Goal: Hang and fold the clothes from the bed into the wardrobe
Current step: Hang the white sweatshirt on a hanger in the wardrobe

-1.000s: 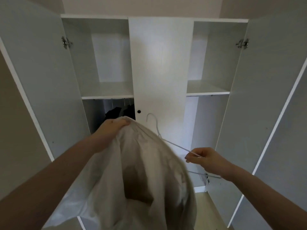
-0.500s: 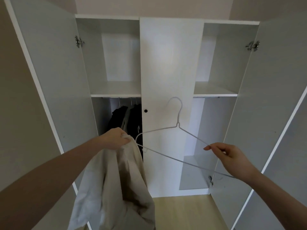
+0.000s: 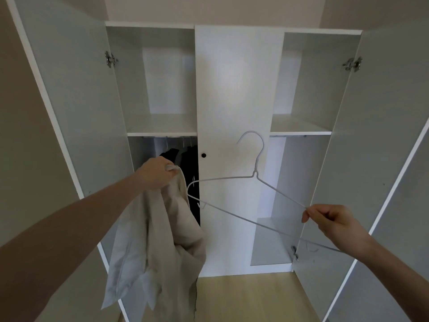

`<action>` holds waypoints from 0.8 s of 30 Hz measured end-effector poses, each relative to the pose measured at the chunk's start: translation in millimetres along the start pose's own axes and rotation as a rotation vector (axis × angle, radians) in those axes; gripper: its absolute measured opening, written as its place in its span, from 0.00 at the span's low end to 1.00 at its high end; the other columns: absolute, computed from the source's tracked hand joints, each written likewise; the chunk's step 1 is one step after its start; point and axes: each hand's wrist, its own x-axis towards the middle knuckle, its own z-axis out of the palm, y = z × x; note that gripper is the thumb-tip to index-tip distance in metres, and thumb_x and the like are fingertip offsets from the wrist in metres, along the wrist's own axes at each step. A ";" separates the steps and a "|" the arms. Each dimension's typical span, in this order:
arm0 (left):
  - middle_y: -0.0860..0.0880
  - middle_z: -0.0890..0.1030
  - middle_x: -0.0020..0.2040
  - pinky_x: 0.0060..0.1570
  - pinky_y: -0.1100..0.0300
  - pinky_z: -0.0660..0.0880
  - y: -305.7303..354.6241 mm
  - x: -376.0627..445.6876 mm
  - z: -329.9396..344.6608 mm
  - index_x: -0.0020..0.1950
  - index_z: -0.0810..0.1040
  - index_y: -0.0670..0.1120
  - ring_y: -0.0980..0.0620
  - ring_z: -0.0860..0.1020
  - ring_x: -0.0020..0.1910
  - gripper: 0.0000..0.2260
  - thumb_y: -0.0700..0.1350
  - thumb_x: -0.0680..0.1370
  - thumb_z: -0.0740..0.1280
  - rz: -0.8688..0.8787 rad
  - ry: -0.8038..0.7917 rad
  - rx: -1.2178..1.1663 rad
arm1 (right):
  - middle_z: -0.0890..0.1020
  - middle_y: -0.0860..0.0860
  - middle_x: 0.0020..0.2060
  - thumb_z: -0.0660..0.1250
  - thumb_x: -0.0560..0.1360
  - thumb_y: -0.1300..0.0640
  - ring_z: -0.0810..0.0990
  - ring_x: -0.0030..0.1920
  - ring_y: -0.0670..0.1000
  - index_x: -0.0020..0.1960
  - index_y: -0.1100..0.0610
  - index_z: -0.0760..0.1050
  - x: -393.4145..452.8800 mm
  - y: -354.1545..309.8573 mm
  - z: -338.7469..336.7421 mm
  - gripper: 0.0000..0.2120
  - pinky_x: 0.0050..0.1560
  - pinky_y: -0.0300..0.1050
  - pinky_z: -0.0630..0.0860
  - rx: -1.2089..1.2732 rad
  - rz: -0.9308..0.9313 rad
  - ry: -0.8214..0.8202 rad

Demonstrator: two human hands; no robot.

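Note:
I stand before an open white wardrobe (image 3: pixel 239 89). My left hand (image 3: pixel 157 173) grips the top of a pale beige garment (image 3: pixel 157 242) that hangs limp down to the floor level. My right hand (image 3: pixel 332 221) pinches the right arm of a thin white wire hanger (image 3: pixel 234 180), held upright with its hook up in front of the closed middle door. The hanger's left end is just beside the garment, apart from it. Dark clothes (image 3: pixel 188 159) hang on the rail in the left compartment behind my left hand.
Both outer doors stand wide open, left door (image 3: pixel 69 101) and right door (image 3: pixel 383 135). Two upper shelves (image 3: pixel 162 126) hold nothing. The right lower compartment (image 3: pixel 285 194) has a rail with nothing on it. Light wooden floor (image 3: pixel 246 296) lies below.
The garment has dropped from in front of my view to hang lower at the left. The hanger has been raised and turned upright; my view came closer to the wardrobe.

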 end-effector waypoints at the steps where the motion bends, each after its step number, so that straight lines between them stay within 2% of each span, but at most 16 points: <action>1: 0.40 0.81 0.39 0.43 0.49 0.76 -0.6 1.6 -4.1 0.42 0.77 0.36 0.43 0.79 0.39 0.18 0.50 0.82 0.62 -0.001 0.023 -0.002 | 0.56 0.52 0.27 0.63 0.83 0.53 0.55 0.27 0.51 0.44 0.51 0.85 0.4 -0.8 -0.4 0.14 0.26 0.38 0.54 0.001 -0.002 -0.003; 7: 0.47 0.80 0.34 0.45 0.51 0.78 1.8 4.2 -22.5 0.37 0.77 0.44 0.45 0.81 0.40 0.16 0.52 0.80 0.64 -0.007 0.095 -0.051 | 0.57 0.50 0.26 0.63 0.84 0.53 0.56 0.26 0.49 0.43 0.48 0.85 -0.8 -12.3 5.3 0.15 0.26 0.36 0.56 -0.034 -0.067 -0.011; 11: 0.42 0.85 0.44 0.41 0.57 0.74 24.8 2.6 -30.7 0.48 0.82 0.40 0.46 0.80 0.41 0.16 0.52 0.81 0.65 0.040 0.104 -0.096 | 0.58 0.48 0.25 0.63 0.82 0.50 0.57 0.25 0.47 0.46 0.44 0.84 -3.8 -21.4 28.1 0.12 0.26 0.38 0.56 -0.038 -0.123 -0.031; 13: 0.39 0.84 0.46 0.44 0.54 0.74 43.6 0.4 -34.3 0.47 0.81 0.37 0.49 0.77 0.40 0.16 0.51 0.81 0.65 0.098 0.144 -0.115 | 0.62 0.48 0.24 0.61 0.83 0.49 0.59 0.24 0.45 0.47 0.41 0.83 -5.8 -23.6 47.0 0.12 0.26 0.37 0.58 -0.064 -0.155 -0.023; 15: 0.39 0.83 0.43 0.47 0.50 0.75 63.3 -3.6 -36.8 0.43 0.80 0.36 0.48 0.79 0.40 0.17 0.49 0.82 0.65 0.153 0.196 -0.160 | 0.69 0.46 0.25 0.58 0.85 0.50 0.64 0.24 0.44 0.50 0.39 0.77 -8.8 -21.5 72.0 0.11 0.28 0.36 0.62 -0.164 -0.196 -0.043; 16: 0.40 0.82 0.40 0.46 0.49 0.75 72.0 -5.6 -37.9 0.42 0.78 0.35 0.47 0.78 0.39 0.17 0.48 0.82 0.65 0.163 0.219 -0.196 | 0.74 0.44 0.27 0.56 0.86 0.52 0.68 0.25 0.45 0.52 0.40 0.73 -10.1 -19.0 86.0 0.10 0.30 0.37 0.65 -0.225 -0.200 -0.062; 19: 0.43 0.74 0.34 0.39 0.55 0.68 92.2 -10.8 -42.1 0.38 0.74 0.34 0.51 0.71 0.35 0.18 0.46 0.83 0.65 0.149 0.273 -0.316 | 0.82 0.40 0.41 0.54 0.85 0.61 0.77 0.32 0.46 0.53 0.44 0.67 -12.6 -13.5 122.7 0.12 0.35 0.40 0.74 -0.316 -0.106 -0.131; 21: 0.45 0.72 0.33 0.37 0.58 0.65 100.4 -12.6 -44.0 0.36 0.71 0.38 0.52 0.69 0.34 0.18 0.46 0.83 0.66 0.128 0.292 -0.381 | 0.82 0.44 0.43 0.55 0.83 0.65 0.75 0.30 0.45 0.53 0.47 0.68 -9.3 -17.2 137.5 0.13 0.33 0.35 0.72 -0.224 0.026 -0.190; 23: 0.48 0.71 0.32 0.32 0.63 0.64 105.2 -13.4 -42.5 0.33 0.68 0.44 0.54 0.68 0.32 0.19 0.46 0.83 0.66 0.115 0.294 -0.446 | 0.81 0.50 0.40 0.58 0.82 0.62 0.71 0.28 0.44 0.51 0.48 0.73 -7.1 -26.0 145.8 0.10 0.32 0.35 0.68 -0.007 0.159 -0.216; 24: 0.50 0.70 0.31 0.31 0.65 0.64 107.2 -14.3 -40.9 0.32 0.68 0.46 0.55 0.68 0.32 0.20 0.46 0.83 0.66 0.119 0.294 -0.473 | 0.81 0.49 0.39 0.60 0.82 0.55 0.72 0.29 0.44 0.50 0.47 0.76 -6.3 -29.4 149.2 0.07 0.33 0.35 0.69 0.073 0.206 -0.227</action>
